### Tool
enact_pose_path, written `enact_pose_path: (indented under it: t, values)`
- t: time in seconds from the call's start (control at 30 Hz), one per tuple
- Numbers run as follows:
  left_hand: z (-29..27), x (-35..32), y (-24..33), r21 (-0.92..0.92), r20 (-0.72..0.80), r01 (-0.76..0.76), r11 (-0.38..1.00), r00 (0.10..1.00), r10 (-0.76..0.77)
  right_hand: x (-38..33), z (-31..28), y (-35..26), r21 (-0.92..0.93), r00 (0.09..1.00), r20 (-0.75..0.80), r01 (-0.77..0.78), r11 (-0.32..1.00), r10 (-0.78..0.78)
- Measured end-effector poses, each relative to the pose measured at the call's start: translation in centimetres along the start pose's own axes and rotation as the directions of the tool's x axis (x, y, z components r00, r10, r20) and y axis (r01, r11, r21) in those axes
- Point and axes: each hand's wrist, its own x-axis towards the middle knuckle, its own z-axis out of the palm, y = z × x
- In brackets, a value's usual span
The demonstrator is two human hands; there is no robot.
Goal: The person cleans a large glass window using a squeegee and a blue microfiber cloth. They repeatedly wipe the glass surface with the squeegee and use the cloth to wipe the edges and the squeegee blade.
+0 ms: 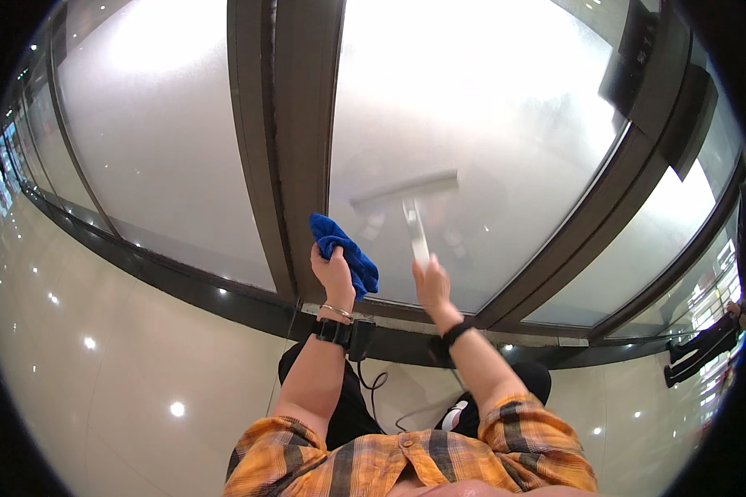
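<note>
While the right hand is gripping the pale handle of a squeegee, its fingers are curling around the lower end, and the long blade is stretching across the lower part of a frosted glass panel, tilting upward to the right. The blade is looking blurred, so whether it is touching the glass along its whole length, I cannot tell. The left hand is holding a bunched blue cloth, its fingers pinching the folds near a dark frame post, left of the squeegee and apart from it. Some of the left fingers are hiding behind the fabric.

A bracelet and a black strap are circling the left wrist, and a dark band is circling the right. A thin cable is looping below the left forearm. Plaid orange sleeves are covering the upper arms. Glossy beige floor tiles are reflecting lights, and another person in dark clothing is standing near the right rim.
</note>
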Motion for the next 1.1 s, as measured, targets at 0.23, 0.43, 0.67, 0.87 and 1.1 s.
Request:
enact_pose_path:
  t: [0.23, 0.43, 0.67, 0.87, 1.1]
  values:
    - [0.3, 0.1, -0.8, -0.004, 0.018, 0.011, 1.0, 1.0, -0.011, -2.4, -1.2, 3.0, 0.057, 1.0, -0.021, -0.018, 0.998, 0.019]
    - [-0.1, 0.4, -1.6, 0.013, 0.031, -0.012, 1.0, 0.999, 0.011, 12.1, -11.9, -12.6, 0.554, 0.995, -0.083, 0.005, 0.833, 0.049]
    - [-0.2, 0.7, -2.1, 0.036, 0.046, -0.06, 0.998, 0.997, 0.059, -0.5, 1.2, 2.6, 0.151, 0.997, -0.064, -0.042, 0.988, 0.052]
    - [-0.1, 1.1, -1.4, -0.024, -0.025, -0.057, 0.998, 0.998, 0.056, -10.4, 5.2, 9.8, 0.008, 0.946, 0.096, -0.311, 0.95, 0.308]
    - [-2.0, 3.7, -1.2, 0.031, -0.193, -0.174, 0.984, 0.965, 0.177, 5.5, -2.4, -4.7, 0.521, 0.999, 0.026, -0.042, 0.853, 0.034]
